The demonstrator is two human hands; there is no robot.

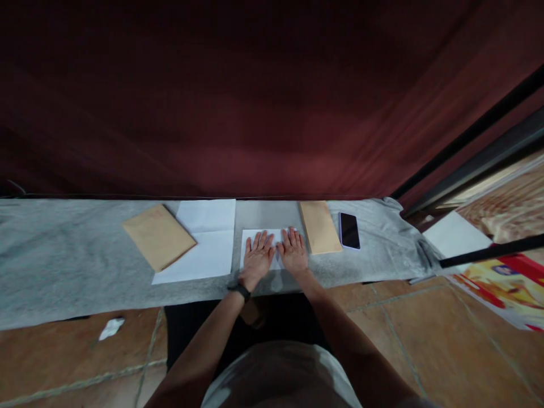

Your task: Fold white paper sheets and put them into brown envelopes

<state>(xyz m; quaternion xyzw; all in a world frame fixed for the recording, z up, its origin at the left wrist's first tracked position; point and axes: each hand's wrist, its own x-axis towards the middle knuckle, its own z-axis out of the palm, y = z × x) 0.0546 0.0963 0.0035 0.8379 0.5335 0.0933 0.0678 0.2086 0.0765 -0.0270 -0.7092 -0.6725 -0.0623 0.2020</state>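
Note:
Both palms lie flat on a white sheet of paper (278,262) on the grey cloth in front of me. My left hand (258,258) covers the paper's left part, its fingers stretched out and pointing away from me. Beside it, my right hand (293,252) presses on the right part, fingers also extended. The thumbs are close together over the middle of the sheet. Just right of my right hand lies a stack of brown envelopes (321,228). On the left, a larger creased white sheet (215,243) is partly covered by another brown envelope stack (159,238).
A phone (349,230) lies right of the envelopes. The narrow table has a grey cloth (76,255), with a dark red curtain (272,113) behind it. At the right stand dark bars and a printed red-and-yellow box (505,283). A white scrap (111,328) lies on the tiled floor.

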